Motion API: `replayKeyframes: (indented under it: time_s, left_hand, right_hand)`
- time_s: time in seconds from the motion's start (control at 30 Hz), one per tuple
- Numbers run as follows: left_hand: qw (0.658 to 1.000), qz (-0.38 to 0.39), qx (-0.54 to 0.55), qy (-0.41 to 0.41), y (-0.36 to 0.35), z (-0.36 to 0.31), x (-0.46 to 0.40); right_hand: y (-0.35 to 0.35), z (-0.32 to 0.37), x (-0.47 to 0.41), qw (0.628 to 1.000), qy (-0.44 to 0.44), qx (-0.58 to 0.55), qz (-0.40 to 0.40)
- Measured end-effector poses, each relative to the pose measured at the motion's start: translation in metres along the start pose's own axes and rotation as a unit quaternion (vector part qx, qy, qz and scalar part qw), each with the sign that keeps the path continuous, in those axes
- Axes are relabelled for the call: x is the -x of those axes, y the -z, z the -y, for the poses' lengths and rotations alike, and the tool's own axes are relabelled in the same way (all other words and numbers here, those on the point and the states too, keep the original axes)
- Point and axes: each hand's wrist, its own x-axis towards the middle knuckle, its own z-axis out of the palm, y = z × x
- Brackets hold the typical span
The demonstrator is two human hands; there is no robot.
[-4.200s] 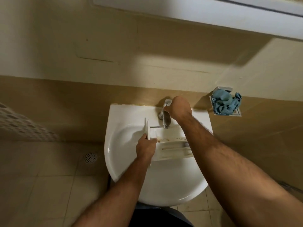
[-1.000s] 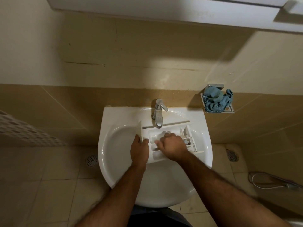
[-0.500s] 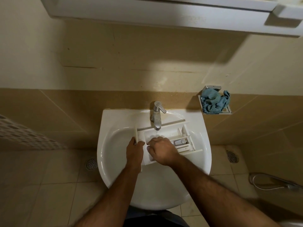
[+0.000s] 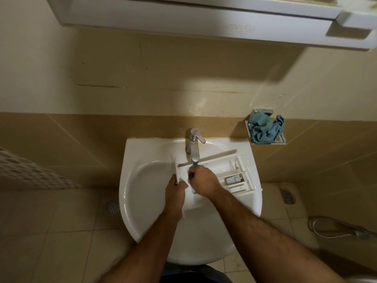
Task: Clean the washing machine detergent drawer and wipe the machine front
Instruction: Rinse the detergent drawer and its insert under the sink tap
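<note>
Sink: white basin; it held the detergent drawer, which lay across the bowl under the tap, its front panel toward the left side.
Drawer contents: white dividers formed several compartments; a small pale insert sat in a right-hand compartment. What lay in the left compartment could not be told, the hand covering it.
Soap holder: wall-mounted metal tray to the right of the sink; it held a crumpled blue cloth.
Left hand: gripped the drawer's front panel at the left end, fingers curled round its edge.
Right hand: fingers curled, knuckles up, down in the left compartment just below the spout. Whether they pinched anything could not be told.
Change: half a second earlier the right hand sat lower in the drawer; it had since moved up toward the spout. The left hand kept its grip.
Floor: beige tiles, with two round drains.
</note>
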Motion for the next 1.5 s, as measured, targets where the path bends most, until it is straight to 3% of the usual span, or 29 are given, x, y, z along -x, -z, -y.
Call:
replayKeyframes:
  time_s: [0.23,0.33,0.47,0.63,0.87,1.17,1.27,1.4,1.5]
  left_hand:
    - [0.999,-0.021,-0.003,0.031,0.001,-0.004,-0.008]
    - [0.999,-0.012,-0.042,0.030,0.007,-0.009,-0.007]
    - [0.995,-0.025,-0.092,0.027,0.011,-0.014,-0.007]
    - [0.995,-0.017,-0.097,0.035,0.018,-0.017,-0.003]
    - [0.994,-0.050,-0.092,0.017,0.035,-0.027,-0.002]
    - [0.994,-0.076,-0.081,0.013,0.064,-0.027,0.008]
    - [0.993,-0.079,-0.087,0.006,0.068,-0.025,0.010]
    - [0.992,-0.090,-0.086,0.007,0.067,-0.022,0.010]
    - [0.991,-0.097,-0.094,0.014,0.073,-0.022,0.010]
  right_hand:
    - [-0.004,-0.004,0.006,0.997,0.079,-0.002,-0.014]
    - [0.000,-0.014,0.008,0.993,0.091,0.072,-0.020]
    - [-0.010,-0.023,0.007,0.980,0.090,0.150,-0.094]
    - [-0.031,-0.014,0.011,0.967,0.215,0.089,-0.106]
    - [-0.028,-0.020,0.010,0.946,0.271,0.101,-0.147]
    - [-0.027,-0.062,0.014,0.992,0.066,0.073,-0.078]
    - [-0.022,-0.065,0.012,0.992,0.047,0.109,-0.051]
    - [-0.026,-0.053,0.010,0.995,-0.077,0.005,-0.058]
    - [-0.032,-0.050,0.010,0.969,-0.170,-0.156,-0.091]
